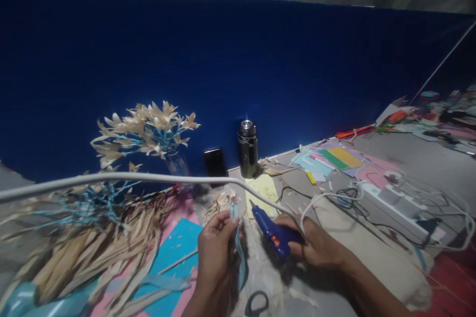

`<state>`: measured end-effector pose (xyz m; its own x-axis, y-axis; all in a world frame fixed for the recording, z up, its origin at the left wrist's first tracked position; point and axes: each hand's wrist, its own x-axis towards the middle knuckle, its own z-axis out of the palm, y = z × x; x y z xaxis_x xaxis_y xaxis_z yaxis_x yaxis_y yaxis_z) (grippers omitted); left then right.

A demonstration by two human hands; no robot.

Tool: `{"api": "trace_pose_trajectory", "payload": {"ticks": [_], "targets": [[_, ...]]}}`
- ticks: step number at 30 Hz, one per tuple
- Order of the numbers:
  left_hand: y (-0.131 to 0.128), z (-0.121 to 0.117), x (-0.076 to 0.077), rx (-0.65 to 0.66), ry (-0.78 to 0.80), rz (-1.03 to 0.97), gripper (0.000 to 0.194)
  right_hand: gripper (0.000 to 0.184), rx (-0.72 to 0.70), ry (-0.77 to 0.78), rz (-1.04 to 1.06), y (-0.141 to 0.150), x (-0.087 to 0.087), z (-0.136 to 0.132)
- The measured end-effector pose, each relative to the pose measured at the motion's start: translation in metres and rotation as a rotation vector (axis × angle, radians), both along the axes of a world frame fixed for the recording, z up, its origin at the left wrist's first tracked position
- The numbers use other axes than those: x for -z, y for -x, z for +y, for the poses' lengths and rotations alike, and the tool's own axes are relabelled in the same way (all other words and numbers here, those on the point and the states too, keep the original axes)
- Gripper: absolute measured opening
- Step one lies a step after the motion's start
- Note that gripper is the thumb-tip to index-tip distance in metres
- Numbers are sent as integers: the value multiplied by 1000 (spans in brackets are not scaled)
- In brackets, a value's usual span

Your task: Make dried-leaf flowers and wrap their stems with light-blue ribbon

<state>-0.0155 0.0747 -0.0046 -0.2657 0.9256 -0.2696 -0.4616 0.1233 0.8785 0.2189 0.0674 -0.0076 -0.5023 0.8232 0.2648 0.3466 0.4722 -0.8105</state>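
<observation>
My left hand (216, 242) is closed, its thumb and fingertips pinching a light blue strip (241, 260) that hangs down beside the palm. Pale dry curls (225, 199) show just beyond those fingertips; I cannot tell whether they are joined to the strip. A dark blue glue gun (268, 230) is in my right hand (322, 245), which wraps round its handle. Its nozzle points away from me and to the left, near a yellow paper (265, 190). The white cord (122, 177) crosses the view in front of things. Below my hands lies a dark scissors handle (256, 302).
Dry husk strips (111, 252) and blue paper (176, 247) lie at left, near husk flowers (156, 129) in a clear vase (177, 163). A phone (214, 162) and metal flask (248, 151) stand by the blue wall (238, 69). A power strip (397, 210) with tangled cords is at right.
</observation>
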Motion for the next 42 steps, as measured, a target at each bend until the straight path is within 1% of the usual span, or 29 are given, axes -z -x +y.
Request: {"api": "trace_pose_trajectory", "payload": {"ticks": [2, 5, 6, 8, 10, 11, 12, 13, 14, 15, 16, 18, 19, 21, 23, 25, 27, 28, 30, 32, 37, 42], "targets": [[0, -1, -3, -6, 2, -32, 40, 41, 111, 13, -99, -7, 8, 4], [-2, -2, -4, 21, -1, -97, 43, 31, 273, 47, -253, -11, 24, 10], [-3, -3, -4, 36, -5, -117, 44, 30, 292, 44, -304, -11, 29, 12], [-5, -5, -5, 70, -11, -147, 45, 33, 277, 0, -393, -10, 38, 14], [-7, -7, -8, 103, -9, -165, 45, 39, 246, -53, -437, -8, 41, 13], [-8, -8, -9, 122, -4, -170, 45, 39, 243, -78, -432, -7, 40, 12], [-8, -9, -10, 144, 3, -174, 44, 37, 251, -97, -407, -4, 38, 10], [-9, -10, -11, 167, 7, -175, 44, 30, 268, -104, -359, -1, 33, 9], [-9, -11, -12, 188, 7, -171, 43, 20, 291, -96, -285, 4, 27, 8], [-9, -12, -11, 209, 4, -158, 42, 13, 311, -53, -182, 9, 20, 8], [-10, -13, -11, 227, -1, -135, 41, 18, 323, 23, -55, 14, 12, 9], [-11, -14, -10, 248, -5, -68, 39, 24, 299, 254, 260, 25, -4, 14], [-12, -15, -9, 255, -2, -33, 38, 30, 298, 325, 420, 31, -11, 18], [-16, -16, -11, 268, 8, 16, 36, 45, 266, 415, 635, 40, -22, 26], [-19, -18, -14, 274, 15, 28, 35, 45, 279, 416, 742, 45, -29, 32], [-22, -19, -18, 262, 23, 23, 35, 38, 345, 352, 768, 49, -29, 34], [-23, -19, -21, 232, 29, 15, 35, 34, 400, 339, 738, 50, -25, 32], [-24, -19, -22, 213, 30, 10, 35, 33, 398, 361, 716, 51, -22, 30], [-24, -19, -22, 188, 36, -2, 36, 34, 340, 432, 665, 53, -18, 25], [-23, -18, -20, 191, 36, -10, 36, 34, 296, 461, 645, 56, -16, 20], [-24, -18, -16, 210, 24, 26, 35, 29, 345, 434, 646, 62, -14, 16], [-23, -18, -14, 206, 18, 86, 32, 28, 372, 377, 574, 61, -2, 22]]}}
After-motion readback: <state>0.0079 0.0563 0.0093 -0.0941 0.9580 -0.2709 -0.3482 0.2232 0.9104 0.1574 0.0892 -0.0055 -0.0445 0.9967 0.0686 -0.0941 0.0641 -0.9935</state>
